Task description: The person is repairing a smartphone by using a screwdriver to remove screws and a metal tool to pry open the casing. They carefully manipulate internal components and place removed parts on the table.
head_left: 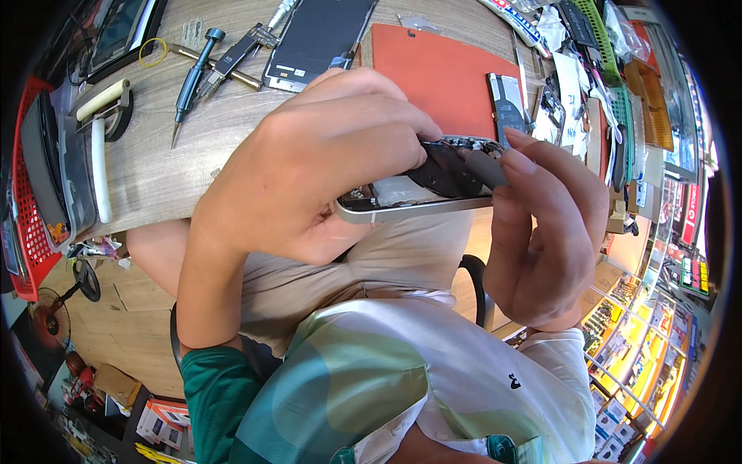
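An opened smartphone [417, 209] with a pale metal frame is tilted in front of me, over my lap at the table's edge. My left hand [309, 158] is closed round its left end, with fingertips at the upper rim. Inside the phone lie a black curved part [448, 172], a silvery patch and small components along the far edge. My right hand [550, 220] pinches a grey cylindrical piece [485, 168] between thumb and fingers, against the phone's right end. Its tip and exact kind are hidden.
An orange-red mat [440, 73] lies beyond the phone, with a battery-like part [507, 99] on it. Farther left are a dark phone screen [321, 39], a circuit board piece [236, 58] and a blue-grey screwdriver [193, 87]. A red basket [29, 178] stands far left; clutter lines the right.
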`<state>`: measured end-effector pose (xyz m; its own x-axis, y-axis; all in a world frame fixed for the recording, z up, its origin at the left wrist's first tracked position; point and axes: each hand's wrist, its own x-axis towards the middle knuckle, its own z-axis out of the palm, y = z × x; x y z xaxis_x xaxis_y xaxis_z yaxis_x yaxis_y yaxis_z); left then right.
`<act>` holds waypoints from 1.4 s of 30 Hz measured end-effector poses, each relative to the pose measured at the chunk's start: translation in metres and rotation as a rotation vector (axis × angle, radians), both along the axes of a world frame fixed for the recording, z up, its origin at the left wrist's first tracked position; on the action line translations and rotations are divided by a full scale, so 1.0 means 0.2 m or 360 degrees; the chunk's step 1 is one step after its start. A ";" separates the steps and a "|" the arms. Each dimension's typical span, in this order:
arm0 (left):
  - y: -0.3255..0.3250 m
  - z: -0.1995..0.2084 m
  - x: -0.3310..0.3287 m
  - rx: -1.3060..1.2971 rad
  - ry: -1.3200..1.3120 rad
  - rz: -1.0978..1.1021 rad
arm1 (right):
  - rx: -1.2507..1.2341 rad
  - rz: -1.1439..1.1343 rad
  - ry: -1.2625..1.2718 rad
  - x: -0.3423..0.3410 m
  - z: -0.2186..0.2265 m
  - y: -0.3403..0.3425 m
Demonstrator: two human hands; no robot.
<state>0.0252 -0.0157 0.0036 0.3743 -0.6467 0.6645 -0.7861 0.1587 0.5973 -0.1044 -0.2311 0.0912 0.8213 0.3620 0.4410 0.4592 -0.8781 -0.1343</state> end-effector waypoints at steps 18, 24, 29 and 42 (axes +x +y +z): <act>-0.02 0.03 -0.06 0.0006 0.0081 0.0177 | 0.0604 0.0053 -0.0142 -0.01 -0.12 -0.14; -0.03 0.04 -0.06 0.0017 0.0052 0.0195 | 0.0730 0.0086 -0.0182 0.01 -0.15 -0.14; -0.03 0.02 -0.05 0.0011 0.0063 0.0170 | 0.0784 0.0107 -0.0160 0.02 -0.16 -0.13; 0.00 0.01 0.01 0.0046 0.0025 -0.0004 | 0.0511 0.0062 0.0178 0.00 -0.10 -0.13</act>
<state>0.0270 -0.0153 0.0050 0.3832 -0.6665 0.6395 -0.7761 0.1430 0.6142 -0.1036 -0.2580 0.0712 0.8593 0.2515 0.4455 0.4585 -0.7647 -0.4527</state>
